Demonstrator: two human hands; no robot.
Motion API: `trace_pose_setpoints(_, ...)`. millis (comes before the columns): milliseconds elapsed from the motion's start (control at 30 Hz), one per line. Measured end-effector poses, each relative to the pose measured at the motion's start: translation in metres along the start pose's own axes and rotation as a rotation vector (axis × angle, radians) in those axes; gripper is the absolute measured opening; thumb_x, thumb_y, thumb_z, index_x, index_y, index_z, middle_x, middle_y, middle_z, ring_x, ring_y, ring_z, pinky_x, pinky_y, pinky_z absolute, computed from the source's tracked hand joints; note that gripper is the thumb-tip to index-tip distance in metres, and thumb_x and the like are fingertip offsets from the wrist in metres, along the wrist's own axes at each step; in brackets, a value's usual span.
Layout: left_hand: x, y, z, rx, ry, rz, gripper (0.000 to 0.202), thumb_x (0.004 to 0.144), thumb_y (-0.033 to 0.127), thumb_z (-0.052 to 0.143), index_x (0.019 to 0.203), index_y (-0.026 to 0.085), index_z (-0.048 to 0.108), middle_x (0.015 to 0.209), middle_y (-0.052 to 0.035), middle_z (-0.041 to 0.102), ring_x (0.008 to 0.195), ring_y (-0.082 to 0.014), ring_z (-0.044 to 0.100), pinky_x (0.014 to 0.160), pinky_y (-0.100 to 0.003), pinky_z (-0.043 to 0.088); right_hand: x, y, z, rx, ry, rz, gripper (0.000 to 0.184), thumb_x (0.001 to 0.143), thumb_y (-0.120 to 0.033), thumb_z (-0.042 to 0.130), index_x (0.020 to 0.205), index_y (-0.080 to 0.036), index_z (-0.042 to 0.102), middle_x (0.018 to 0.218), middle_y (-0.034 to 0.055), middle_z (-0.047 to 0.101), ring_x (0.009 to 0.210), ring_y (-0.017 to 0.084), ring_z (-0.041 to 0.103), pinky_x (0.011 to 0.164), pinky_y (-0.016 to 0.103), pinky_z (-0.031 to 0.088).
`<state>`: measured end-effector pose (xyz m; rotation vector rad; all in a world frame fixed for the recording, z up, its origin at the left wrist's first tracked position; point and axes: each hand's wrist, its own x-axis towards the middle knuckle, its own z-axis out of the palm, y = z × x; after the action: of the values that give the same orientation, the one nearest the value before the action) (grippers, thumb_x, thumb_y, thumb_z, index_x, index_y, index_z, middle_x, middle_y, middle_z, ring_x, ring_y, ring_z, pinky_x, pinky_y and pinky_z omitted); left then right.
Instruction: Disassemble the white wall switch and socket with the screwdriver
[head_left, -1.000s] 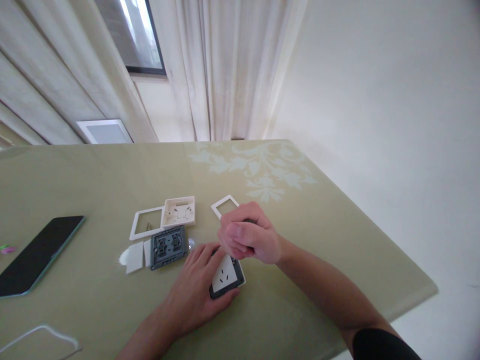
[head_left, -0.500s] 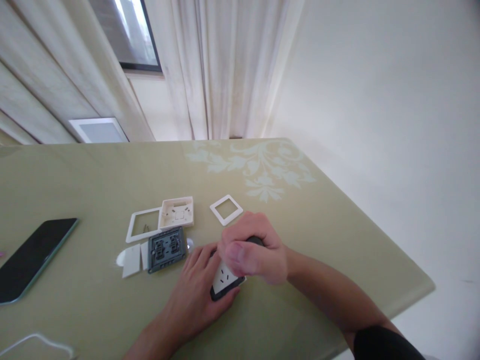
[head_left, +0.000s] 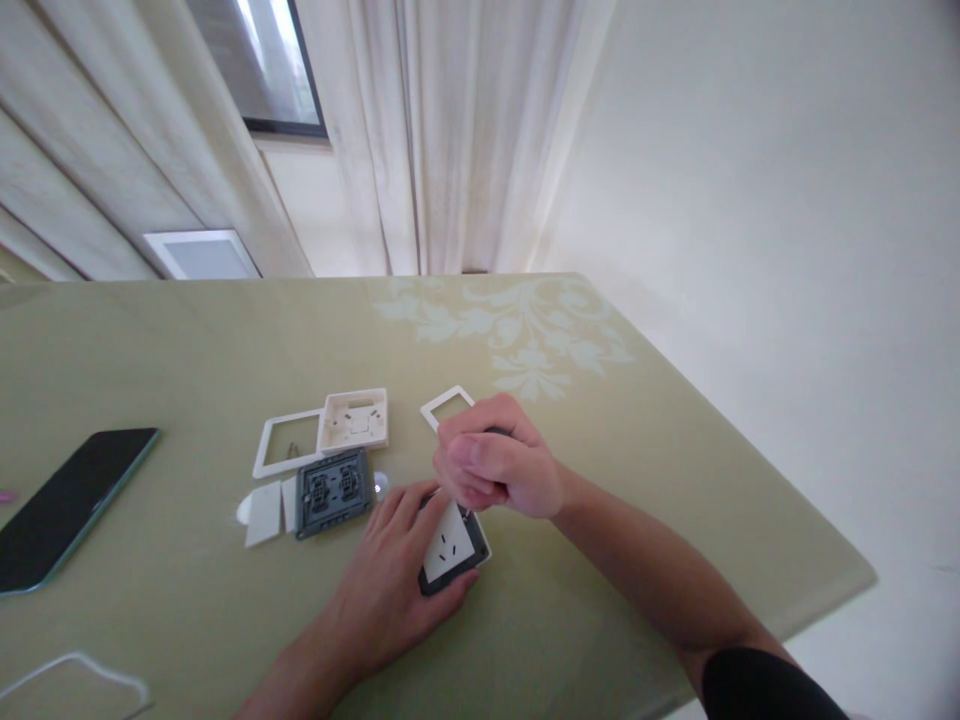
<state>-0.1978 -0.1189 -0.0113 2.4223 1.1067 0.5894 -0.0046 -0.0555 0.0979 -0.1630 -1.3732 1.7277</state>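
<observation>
A wall socket (head_left: 451, 548) with a white slotted face and dark grey border lies on the table. Wrapped around its left side and near edge, my left hand (head_left: 390, 565) steadies it. My right hand (head_left: 501, 462) is closed in a fist around a screwdriver (head_left: 498, 431), whose dark handle end peeks out on top. Its tip meets the socket's right border, mostly hidden by the fist. Just behind the fist lies a small white frame (head_left: 442, 404), partly covered. Left of my left hand rests a dark grey switch module (head_left: 334, 493), contacts facing up.
A white back box (head_left: 355, 421) stands beside a larger white frame (head_left: 262, 446) with small screws inside it. White switch plates (head_left: 264, 515) lie nearer. A phone (head_left: 75, 510) and a white cable (head_left: 82, 660) are at left. The table's right edge (head_left: 720, 430) slants toward me.
My right fist has shifted up and slightly left over the socket, showing more of its right border and covering more of the small frame. My left hand stays on the socket.
</observation>
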Motion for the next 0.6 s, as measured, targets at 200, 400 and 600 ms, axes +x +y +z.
trace_pose_setpoints(200, -0.0003, -0.0005, 0.0034, 0.025, 0.032, 0.005, 0.054, 0.093, 0.043, 0.078, 0.142, 0.030, 0.058, 0.135, -0.0082, 0.068, 0.125, -0.0360, 0.062, 0.105, -0.054, 0.058, -0.0058, 0.0005, -0.0087, -0.018, -0.243, 0.052, 0.041, 0.100, -0.028, 0.070, 0.064, -0.019, 0.052, 0.057, -0.0063, 0.045, 0.048, 0.006, 0.039, 0.047, 0.021, 0.034)
trace_pose_setpoints(400, -0.0002, 0.0051, 0.0020, 0.028, 0.012, -0.038, 0.045, 0.097, 0.045, 0.072, 0.138, 0.029, 0.060, 0.137, -0.0083, 0.069, 0.126, -0.0367, 0.064, 0.106, -0.055, 0.059, -0.0054, -0.0021, -0.0034, -0.233, -0.217, 0.053, 0.043, 0.101, -0.044, 0.068, 0.068, -0.020, 0.055, 0.060, -0.0041, 0.047, 0.056, 0.009, 0.043, 0.054, 0.024, 0.038)
trace_pose_setpoints(600, -0.0008, 0.0036, 0.0000, 0.016, -0.012, -0.024, 0.038, 0.100, 0.045, 0.069, 0.134, 0.031, 0.062, 0.133, -0.0070, 0.071, 0.119, -0.0360, 0.068, 0.101, -0.055, 0.062, -0.0008, -0.0004, -0.0007, -0.116, -0.198, 0.063, 0.038, 0.100, -0.029, 0.070, 0.066, -0.020, 0.055, 0.058, -0.0052, 0.047, 0.054, 0.009, 0.043, 0.053, 0.025, 0.035)
